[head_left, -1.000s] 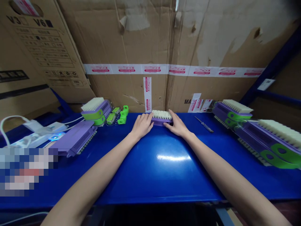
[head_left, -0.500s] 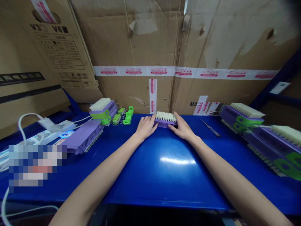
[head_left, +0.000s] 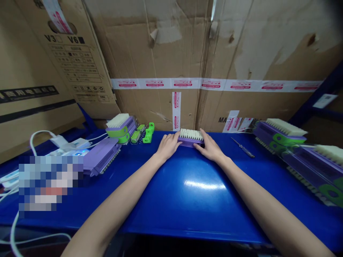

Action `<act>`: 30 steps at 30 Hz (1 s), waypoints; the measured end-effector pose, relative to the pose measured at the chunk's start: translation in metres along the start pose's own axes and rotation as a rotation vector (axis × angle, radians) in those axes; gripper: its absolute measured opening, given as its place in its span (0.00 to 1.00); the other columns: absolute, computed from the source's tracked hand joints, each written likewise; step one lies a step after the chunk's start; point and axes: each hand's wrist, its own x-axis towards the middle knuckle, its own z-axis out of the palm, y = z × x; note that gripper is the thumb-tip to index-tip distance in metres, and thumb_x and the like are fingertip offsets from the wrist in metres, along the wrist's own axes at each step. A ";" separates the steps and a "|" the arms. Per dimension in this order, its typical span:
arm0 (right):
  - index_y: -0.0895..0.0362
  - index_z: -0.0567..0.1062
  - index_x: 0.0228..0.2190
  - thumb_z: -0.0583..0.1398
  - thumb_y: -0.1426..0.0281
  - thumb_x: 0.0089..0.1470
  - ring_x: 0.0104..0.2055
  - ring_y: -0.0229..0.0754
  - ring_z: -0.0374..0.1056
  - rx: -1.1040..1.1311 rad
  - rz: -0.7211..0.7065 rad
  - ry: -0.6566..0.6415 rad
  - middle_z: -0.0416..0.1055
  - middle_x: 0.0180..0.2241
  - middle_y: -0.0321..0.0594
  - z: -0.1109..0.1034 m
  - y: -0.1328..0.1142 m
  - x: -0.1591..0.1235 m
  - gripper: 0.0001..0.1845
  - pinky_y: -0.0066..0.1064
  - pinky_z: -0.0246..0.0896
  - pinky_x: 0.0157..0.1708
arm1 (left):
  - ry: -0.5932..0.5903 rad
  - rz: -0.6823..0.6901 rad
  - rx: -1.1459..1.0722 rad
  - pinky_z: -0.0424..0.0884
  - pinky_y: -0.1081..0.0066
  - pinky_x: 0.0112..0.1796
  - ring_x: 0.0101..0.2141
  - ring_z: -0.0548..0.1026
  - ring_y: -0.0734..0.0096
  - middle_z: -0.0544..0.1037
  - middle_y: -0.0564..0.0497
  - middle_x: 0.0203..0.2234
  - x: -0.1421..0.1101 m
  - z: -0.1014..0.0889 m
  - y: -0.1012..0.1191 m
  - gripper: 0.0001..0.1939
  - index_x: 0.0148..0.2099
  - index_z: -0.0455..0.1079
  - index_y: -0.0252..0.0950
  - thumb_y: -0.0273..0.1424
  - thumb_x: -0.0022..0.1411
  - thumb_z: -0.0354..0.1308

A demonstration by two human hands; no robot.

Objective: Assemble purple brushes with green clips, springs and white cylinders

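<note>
Close before the cardboard [head_left: 150,103], a purple brush [head_left: 190,137] sits bristles-up on the worktop [head_left: 171,200], the left hand [head_left: 168,145] and right hand [head_left: 210,145] gripping its opposite ends. The step looks like steadying or positioning it; the next move calls for even, two-sided pressure.

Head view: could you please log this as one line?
object: purple rectangular brush, cream bristles up | left hand: at left end | right hand: at right end | surface: glossy blue tabletop
</note>
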 end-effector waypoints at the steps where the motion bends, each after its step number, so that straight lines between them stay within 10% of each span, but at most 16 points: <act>1: 0.61 0.47 0.63 0.54 0.55 0.54 0.63 0.58 0.53 -0.002 -0.004 0.005 0.56 0.61 0.57 0.000 0.000 0.000 0.43 0.52 0.55 0.56 | 0.000 0.001 0.003 0.64 0.63 0.43 0.43 0.73 0.57 0.76 0.40 0.43 0.000 0.000 0.000 0.23 0.59 0.57 0.32 0.38 0.66 0.49; 30: 0.59 0.46 0.64 0.53 0.58 0.55 0.60 0.60 0.54 -0.069 0.006 0.078 0.56 0.59 0.57 0.000 -0.002 0.000 0.41 0.53 0.59 0.51 | 0.068 -0.008 0.007 0.64 0.59 0.45 0.49 0.66 0.52 0.67 0.36 0.50 0.001 -0.005 0.002 0.26 0.58 0.58 0.30 0.40 0.63 0.50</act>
